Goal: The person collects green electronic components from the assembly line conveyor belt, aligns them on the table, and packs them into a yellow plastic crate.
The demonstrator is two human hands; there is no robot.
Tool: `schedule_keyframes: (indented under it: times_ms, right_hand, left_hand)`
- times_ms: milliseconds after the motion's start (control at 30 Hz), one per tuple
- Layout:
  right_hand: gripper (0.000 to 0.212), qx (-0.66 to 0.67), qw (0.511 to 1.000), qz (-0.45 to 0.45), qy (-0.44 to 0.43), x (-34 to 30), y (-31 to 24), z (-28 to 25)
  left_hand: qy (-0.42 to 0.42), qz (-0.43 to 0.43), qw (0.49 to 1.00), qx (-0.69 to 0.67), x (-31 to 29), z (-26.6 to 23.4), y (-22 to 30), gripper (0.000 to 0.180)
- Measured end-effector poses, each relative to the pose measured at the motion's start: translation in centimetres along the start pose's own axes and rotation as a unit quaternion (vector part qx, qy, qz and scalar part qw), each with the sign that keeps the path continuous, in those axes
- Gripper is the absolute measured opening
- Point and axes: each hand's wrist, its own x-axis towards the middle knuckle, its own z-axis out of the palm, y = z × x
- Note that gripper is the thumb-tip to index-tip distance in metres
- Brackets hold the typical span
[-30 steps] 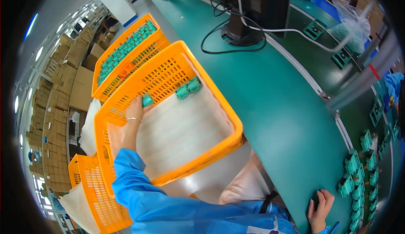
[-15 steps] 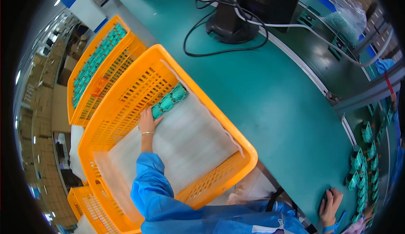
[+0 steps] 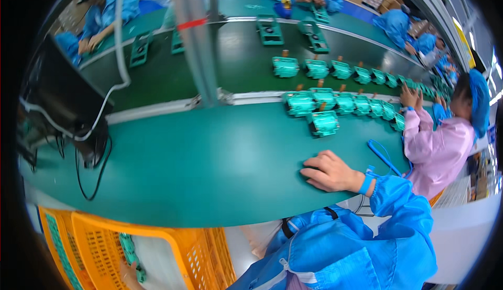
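At the lower left my left hand point(image 3: 127, 275) reaches into an orange basket point(image 3: 173, 233), beside a short row of green plastic parts point(image 3: 127, 245). Its fingers are small and blurred here, so whether it grips one is unclear. My right hand point(image 3: 330, 172), with a blue wrist strap point(image 3: 365, 181), rests on the green tabletop point(image 3: 220, 169) with its fingers curled down. A dark edge shows under those fingers; the rest of that object is hidden. Just beyond it stands a single green housing point(image 3: 324, 123), in front of a row of similar housings point(image 3: 345, 103).
A black monitor point(image 3: 60, 101) with cables stands at the left. Behind the table runs a dark green conveyor point(image 3: 220, 59) carrying more green housings, crossed by a metal post point(image 3: 191, 44). A co-worker in pink point(image 3: 437, 143) handles parts at the right; others in blue sit across.
The view has swung right and up from the basket to the table and conveyor. My left hand stays by the green parts in the basket; my right hand remains on the tabletop.
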Motion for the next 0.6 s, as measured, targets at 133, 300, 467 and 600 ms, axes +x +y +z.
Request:
schedule_keyframes:
  times_ms: [133, 300, 467, 600]
  right_hand:
    - [0.033, 0.039, 0.997, -0.015, 0.068, -1.5, 0.2, 0.1]
    - [0.039, 0.078, 0.986, 0.002, 0.149, -2.6, 1.0, 0.4]
    - [0.062, -0.015, 0.978, 0.063, 0.197, -2.2, 6.1, -1.2]
    - [0.077, -0.015, 0.989, 0.097, 0.106, -3.0, 10.1, -1.9]
  left_hand:
    - [0.058, 0.017, 0.998, -0.018, -1.3, -12.8, 6.2, 0.042]
    - [0.086, 0.200, 0.957, -0.189, -11.1, -31.9, 20.5, 0.019]
    - [0.176, 0.567, 0.781, -0.193, -22.5, -39.2, 42.4, 0.024]
    - [0.214, 0.692, 0.646, -0.242, -24.9, -38.3, 57.3, 0.029]
